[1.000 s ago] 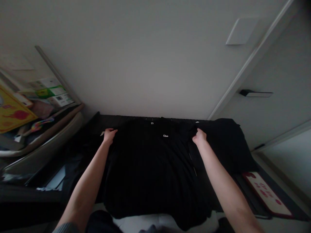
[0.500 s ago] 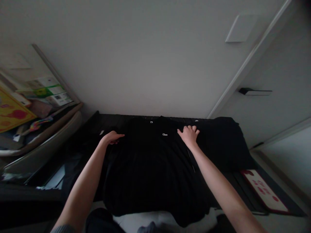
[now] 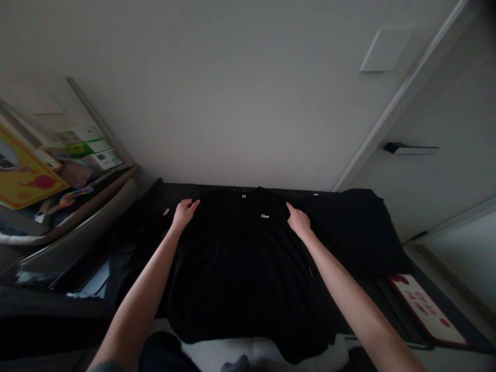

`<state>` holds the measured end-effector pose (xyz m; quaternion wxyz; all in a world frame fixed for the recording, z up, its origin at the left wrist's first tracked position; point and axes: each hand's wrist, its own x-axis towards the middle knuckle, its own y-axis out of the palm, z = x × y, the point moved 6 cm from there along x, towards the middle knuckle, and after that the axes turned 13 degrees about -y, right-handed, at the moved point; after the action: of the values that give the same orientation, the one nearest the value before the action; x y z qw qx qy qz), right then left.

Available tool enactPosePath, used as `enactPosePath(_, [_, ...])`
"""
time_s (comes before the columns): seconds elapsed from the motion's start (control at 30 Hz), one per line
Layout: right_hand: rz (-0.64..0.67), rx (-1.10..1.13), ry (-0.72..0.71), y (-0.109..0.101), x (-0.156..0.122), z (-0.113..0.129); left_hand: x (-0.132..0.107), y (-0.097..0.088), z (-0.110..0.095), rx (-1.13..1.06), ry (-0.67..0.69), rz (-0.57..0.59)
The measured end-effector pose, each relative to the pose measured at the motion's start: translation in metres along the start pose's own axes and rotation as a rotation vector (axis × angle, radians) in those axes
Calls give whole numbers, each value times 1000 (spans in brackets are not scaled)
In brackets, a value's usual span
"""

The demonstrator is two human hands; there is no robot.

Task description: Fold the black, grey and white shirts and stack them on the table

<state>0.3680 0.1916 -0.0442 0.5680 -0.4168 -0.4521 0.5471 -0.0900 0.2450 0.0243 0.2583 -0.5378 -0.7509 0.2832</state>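
Note:
A black long-sleeved garment (image 3: 244, 284) lies spread flat on a dark surface, with its collar at the far side. It has a small white tag at the neck (image 3: 244, 196) and a small white chest mark (image 3: 265, 216). My left hand (image 3: 185, 214) rests on the garment's left shoulder area, fingers apart, holding nothing. My right hand (image 3: 299, 221) lies on the right of the chest, index finger stretched forward, with no visible grip.
Dark bedding or fabric (image 3: 356, 232) extends to the right of the garment, and white cloth (image 3: 248, 351) lies at the near edge. Boxes and a yellow printed board (image 3: 27, 175) are stacked at the left. A door with a lever handle (image 3: 411, 150) stands at the right.
Both hands have shifted inward across the garment toward the collar. The garment itself looks unchanged.

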Motion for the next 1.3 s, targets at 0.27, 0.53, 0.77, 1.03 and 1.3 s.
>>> enactPosePath(0.27, [-619, 365, 23, -30, 4, -37, -1, 9, -22, 67, -45, -219])
enactPosePath(0.53, [-536, 151, 334, -36, -16, -52, 9, 7, 13, 311, -344, -223])
enactPosePath(0.77, [-451, -22, 573, -40, -26, -50, 25, 8, 63, 169, -438, -126])
enactPosePath(1.03, [-417, -11, 476, -39, -24, -46, 25, -17, 29, -10, -99, -305])
enactPosePath(1.3, [-278, 193, 399, -38, -11, -19, -20, 90, -57, -48, 209, 290])
